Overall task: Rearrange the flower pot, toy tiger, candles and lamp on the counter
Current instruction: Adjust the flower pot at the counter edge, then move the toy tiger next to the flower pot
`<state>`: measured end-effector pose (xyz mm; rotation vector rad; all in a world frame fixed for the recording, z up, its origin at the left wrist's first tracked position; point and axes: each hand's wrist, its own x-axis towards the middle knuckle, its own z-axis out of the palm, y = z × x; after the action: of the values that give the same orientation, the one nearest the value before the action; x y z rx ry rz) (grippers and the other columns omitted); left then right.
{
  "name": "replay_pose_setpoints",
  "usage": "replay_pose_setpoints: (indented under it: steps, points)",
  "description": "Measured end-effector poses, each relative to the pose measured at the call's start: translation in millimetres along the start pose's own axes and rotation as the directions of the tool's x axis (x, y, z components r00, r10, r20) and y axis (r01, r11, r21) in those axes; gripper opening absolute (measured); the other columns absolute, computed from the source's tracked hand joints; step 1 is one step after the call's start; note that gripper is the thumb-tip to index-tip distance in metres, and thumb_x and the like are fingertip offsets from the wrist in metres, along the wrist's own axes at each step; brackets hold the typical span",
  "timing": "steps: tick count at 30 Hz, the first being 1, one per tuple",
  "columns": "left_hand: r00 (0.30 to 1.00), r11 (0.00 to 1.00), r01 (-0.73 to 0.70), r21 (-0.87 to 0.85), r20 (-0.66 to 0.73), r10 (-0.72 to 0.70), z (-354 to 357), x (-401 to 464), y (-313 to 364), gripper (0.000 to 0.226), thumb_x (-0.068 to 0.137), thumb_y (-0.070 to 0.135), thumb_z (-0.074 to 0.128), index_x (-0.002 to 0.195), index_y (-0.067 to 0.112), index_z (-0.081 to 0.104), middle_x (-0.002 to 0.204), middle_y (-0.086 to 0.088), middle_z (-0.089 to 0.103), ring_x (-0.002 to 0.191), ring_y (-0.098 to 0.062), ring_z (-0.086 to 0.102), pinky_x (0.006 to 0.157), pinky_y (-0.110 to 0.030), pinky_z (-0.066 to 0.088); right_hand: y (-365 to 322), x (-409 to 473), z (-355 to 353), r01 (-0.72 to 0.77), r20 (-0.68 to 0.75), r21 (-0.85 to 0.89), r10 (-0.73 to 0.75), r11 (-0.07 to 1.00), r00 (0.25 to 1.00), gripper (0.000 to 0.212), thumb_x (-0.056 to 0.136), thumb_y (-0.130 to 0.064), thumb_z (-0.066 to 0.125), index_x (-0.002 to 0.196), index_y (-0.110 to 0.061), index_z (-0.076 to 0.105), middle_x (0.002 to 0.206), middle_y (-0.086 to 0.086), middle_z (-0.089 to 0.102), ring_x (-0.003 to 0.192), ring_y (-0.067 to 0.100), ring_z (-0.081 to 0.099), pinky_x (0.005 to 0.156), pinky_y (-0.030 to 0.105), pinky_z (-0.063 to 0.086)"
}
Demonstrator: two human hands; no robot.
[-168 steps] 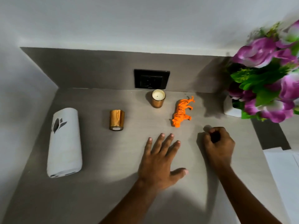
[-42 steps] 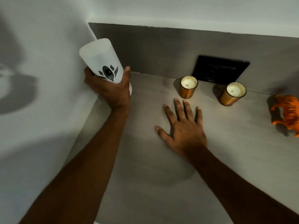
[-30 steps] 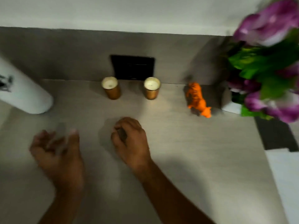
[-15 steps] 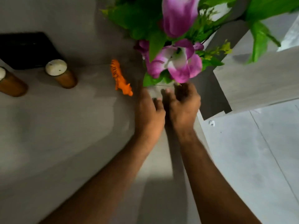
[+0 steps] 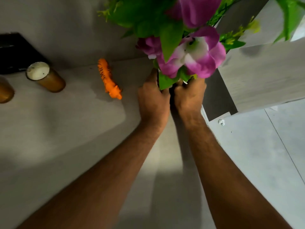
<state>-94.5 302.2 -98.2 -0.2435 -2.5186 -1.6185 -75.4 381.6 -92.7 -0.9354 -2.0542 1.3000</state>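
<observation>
Both hands on flower pot (image 5: 184, 82): left hand (image 5: 153, 98), right hand (image 5: 189, 95), fingers wrapped around it under blooms. I'd lift straight, keep upright, clear toy tiger (image 5: 109, 80) at 9 o'clock on bench (image 5: 66, 129).

Flower pot (image 5: 184, 82) mostly hidden by blooms & hands; left candle (image 5: 5, 91) cut by frame edge
</observation>
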Motion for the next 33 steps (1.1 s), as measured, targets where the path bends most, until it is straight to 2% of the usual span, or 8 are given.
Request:
replay_pose_setpoints:
  steps: [5, 9, 11, 15, 17, 21, 27, 33]
  points:
    - [1.000, 1.000, -0.008, 0.008, -0.002, 0.008, -0.3, 0.4, -1.0, 0.015, 0.091, 0.009, 0.074, 0.103, 0.000, 0.077, 0.094, -0.024, 0.080, 0.090, -0.043, 0.074, 0.073, -0.053, 0.056, 0.9, 3.6, -4.3, -0.014, 0.036, -0.035, 0.015, 0.999, 0.999, 0.017, 0.082, 0.010, 0.054, 0.088, -0.005, 0.060, 0.068, -0.007, 0.059, 0.064, 0.016, 0.056, 0.050, 0.013, 0.039]
    - [0.997, 0.998, -0.025, 0.051, 0.071, 0.021, -8.2, -1.0, -0.4, 0.022, 0.092, 0.016, 0.077, 0.110, 0.003, 0.076, 0.096, -0.022, 0.080, 0.092, -0.042, 0.074, 0.075, -0.053, 0.057, -2.7, 2.2, -8.4, -0.024, 0.045, -0.041, 0.026, 0.999, 0.999, 0.021, 0.083, 0.013, 0.053, 0.095, -0.002, 0.062, 0.070, -0.014, 0.056, 0.061, -0.003, 0.056, 0.053, 0.005, 0.042]
    - [0.986, 0.990, -0.043, 0.134, 0.165, 0.020, -20.4, -6.5, -2.6, 0.033, 0.092, 0.025, 0.078, 0.118, 0.005, 0.073, 0.103, -0.022, 0.080, 0.098, -0.041, 0.073, 0.078, -0.048, 0.057, -3.7, -5.3, -10.4, -0.038, 0.015, -0.028, 0.038, 0.999, 0.999, 0.025, 0.086, 0.012, 0.058, 0.108, 0.003, 0.064, 0.079, -0.010, 0.064, 0.068, -0.009, 0.062, 0.064, 0.008, 0.051]
    - [0.911, 0.918, -0.259, 0.299, 0.391, 0.130, -85.4, -42.0, -31.0, 0.054, 0.092, 0.024, 0.076, 0.141, 0.006, 0.061, 0.142, -0.018, 0.067, 0.134, -0.037, 0.060, 0.108, -0.044, 0.053, -3.2, -48.6, -12.6, 0.034, -0.160, 0.079, -0.021, 0.996, 0.987, 0.038, 0.090, 0.003, 0.059, 0.127, 0.000, 0.062, 0.117, 0.006, 0.073, 0.111, 0.013, 0.068, 0.100, 0.026, 0.055]
    - [0.844, 0.815, -0.427, 0.392, 0.496, 0.204, -134.0, -58.7, -53.5, 0.058, 0.095, 0.039, 0.066, 0.146, 0.013, 0.056, 0.154, -0.010, 0.057, 0.147, -0.036, 0.046, 0.118, -0.051, 0.045, 0.9, -77.0, -9.2, 0.090, -0.137, 0.127, -0.073, 0.988, 0.988, 0.032, 0.086, -0.001, 0.060, 0.117, -0.006, 0.065, 0.108, -0.001, 0.072, 0.105, 0.008, 0.070, 0.095, 0.030, 0.058]
    - [0.812, 0.597, -0.434, 0.675, 0.580, -0.066, -216.2, -48.3, -92.4, 0.090, 0.084, 0.087, 0.027, 0.162, 0.045, 0.011, 0.176, 0.006, 0.013, 0.162, -0.027, 0.013, 0.126, -0.069, 0.015, -11.7, -117.4, 24.8, 0.259, 0.119, 0.028, -0.260, 0.965, 0.958, 0.041, 0.077, -0.022, 0.070, 0.117, -0.016, 0.064, 0.112, 0.005, 0.070, 0.105, 0.023, 0.069, 0.092, 0.045, 0.057]
    - [0.828, 0.570, -0.394, 0.721, 0.547, -0.120, -236.5, -29.7, -106.3, 0.102, 0.074, 0.100, 0.014, 0.160, 0.048, -0.005, 0.177, 0.006, -0.002, 0.163, -0.025, -0.003, 0.127, -0.071, 0.006, -54.9, -113.9, 89.4, 0.165, 0.124, -0.014, -0.162, 0.986, 0.979, 0.067, 0.075, -0.044, 0.082, 0.132, -0.014, 0.063, 0.116, 0.003, 0.071, 0.106, 0.022, 0.068, 0.095, 0.044, 0.057]
    - [0.838, 0.583, -0.403, 0.705, 0.541, -0.074, -235.0, -31.4, -108.5, 0.102, 0.075, 0.098, 0.015, 0.160, 0.046, -0.003, 0.177, 0.004, 0.000, 0.163, -0.027, -0.001, 0.127, -0.072, 0.006, -59.2, -102.2, 102.9, 0.125, 0.052, 0.022, -0.126, 0.992, 0.991, 0.018, 0.080, -0.032, 0.077, 0.091, -0.018, 0.077, 0.077, 0.003, 0.074, 0.070, 0.023, 0.067, 0.070, 0.041, 0.058]
